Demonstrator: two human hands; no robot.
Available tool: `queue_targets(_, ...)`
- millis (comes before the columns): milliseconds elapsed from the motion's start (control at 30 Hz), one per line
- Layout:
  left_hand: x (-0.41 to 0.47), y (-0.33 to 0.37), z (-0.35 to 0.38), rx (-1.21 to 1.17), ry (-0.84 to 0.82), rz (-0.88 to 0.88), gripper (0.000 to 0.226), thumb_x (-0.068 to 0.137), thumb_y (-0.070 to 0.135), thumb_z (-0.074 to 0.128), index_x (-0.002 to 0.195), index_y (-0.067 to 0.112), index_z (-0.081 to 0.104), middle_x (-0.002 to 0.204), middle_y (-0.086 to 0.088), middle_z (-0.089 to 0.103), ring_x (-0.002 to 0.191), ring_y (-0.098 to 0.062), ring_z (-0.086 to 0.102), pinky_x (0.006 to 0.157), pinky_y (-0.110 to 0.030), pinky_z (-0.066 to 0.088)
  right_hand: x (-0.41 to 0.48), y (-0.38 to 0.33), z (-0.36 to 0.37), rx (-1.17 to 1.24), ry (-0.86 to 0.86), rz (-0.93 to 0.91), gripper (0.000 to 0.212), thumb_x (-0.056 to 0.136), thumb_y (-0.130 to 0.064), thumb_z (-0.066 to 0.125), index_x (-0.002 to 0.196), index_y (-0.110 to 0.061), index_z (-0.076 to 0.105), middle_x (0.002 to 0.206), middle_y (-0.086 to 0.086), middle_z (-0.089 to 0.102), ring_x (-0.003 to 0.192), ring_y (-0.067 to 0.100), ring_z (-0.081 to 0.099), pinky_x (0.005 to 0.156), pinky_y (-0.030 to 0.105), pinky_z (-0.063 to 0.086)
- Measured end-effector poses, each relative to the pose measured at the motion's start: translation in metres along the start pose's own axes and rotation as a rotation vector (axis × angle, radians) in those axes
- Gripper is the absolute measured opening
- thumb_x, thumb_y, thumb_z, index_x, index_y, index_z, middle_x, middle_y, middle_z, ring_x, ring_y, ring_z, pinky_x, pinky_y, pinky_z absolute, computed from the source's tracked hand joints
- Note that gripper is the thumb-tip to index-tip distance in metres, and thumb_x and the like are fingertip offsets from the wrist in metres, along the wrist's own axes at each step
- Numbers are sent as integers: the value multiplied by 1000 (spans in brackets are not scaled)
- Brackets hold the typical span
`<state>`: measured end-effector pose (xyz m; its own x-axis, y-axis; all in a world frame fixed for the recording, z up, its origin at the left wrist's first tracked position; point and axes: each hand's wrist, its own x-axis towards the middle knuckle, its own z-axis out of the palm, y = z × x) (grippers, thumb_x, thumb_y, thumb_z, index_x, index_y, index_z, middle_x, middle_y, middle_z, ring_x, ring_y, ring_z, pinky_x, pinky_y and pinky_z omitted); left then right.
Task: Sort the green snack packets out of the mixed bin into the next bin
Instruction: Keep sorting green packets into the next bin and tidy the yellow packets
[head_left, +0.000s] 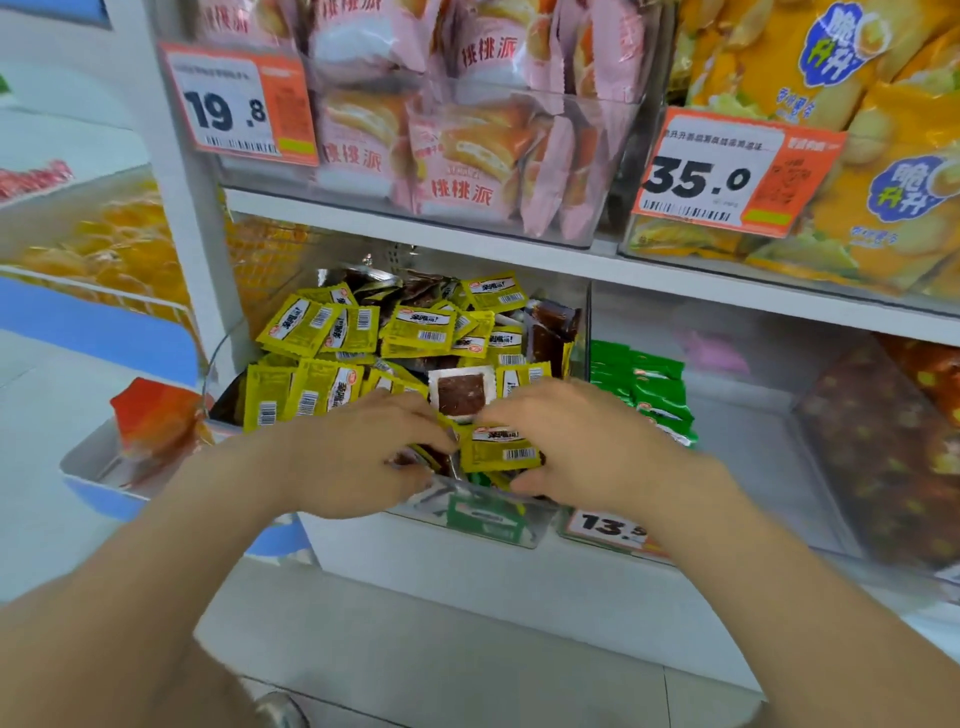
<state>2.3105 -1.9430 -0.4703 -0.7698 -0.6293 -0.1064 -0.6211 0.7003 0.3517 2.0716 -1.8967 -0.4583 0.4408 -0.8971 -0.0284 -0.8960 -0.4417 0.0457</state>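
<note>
The green packets already sorted stand stacked in the next bin, tight against the clear divider on my right. In the mixed bin I can find only one more: what looks like a green packet, pressed low against the clear front wall and buried under the heap. That is why both my hands are down at the front edge. I judge the top layer has to be shifted before I can reach it.

My right hand grasps a yellow packet, thumb beneath it and fingers over its top edge, as if to move it aside. My left hand has its fingers curled down into the pile at that packet's left edge. I cannot tell whether they pinch anything, since the fingertips are lost among the wrappers.

Beyond my hands the yellow packets fill the bin in a loose pile, with a brown square packet lying face up just past my fingers. An orange price tag hangs on the front of the next bin, partly hidden by my right wrist. The shelf above carries pink packets.
</note>
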Motion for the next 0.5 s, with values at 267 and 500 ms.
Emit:
queue_targets(267, 18, -26, -4, 78, 114, -24, 44, 96, 46, 67, 138, 40, 53, 129, 13, 45, 117, -10, 43, 102, -38, 43, 21, 9, -1, 239, 170, 216, 14, 96, -27, 70, 91, -27, 57, 86, -1, 59, 89, 25, 52, 71, 37, 39)
queue_targets(500, 24, -36, -6, 37, 139, -1, 19, 89, 47, 76, 104, 40, 66, 103, 20, 60, 102, -8, 48, 89, -38, 45, 23, 10, -4, 552, 393, 300, 10, 103, -19, 60, 113, -17, 61, 99, -1, 68, 88, 22, 58, 69, 34, 38)
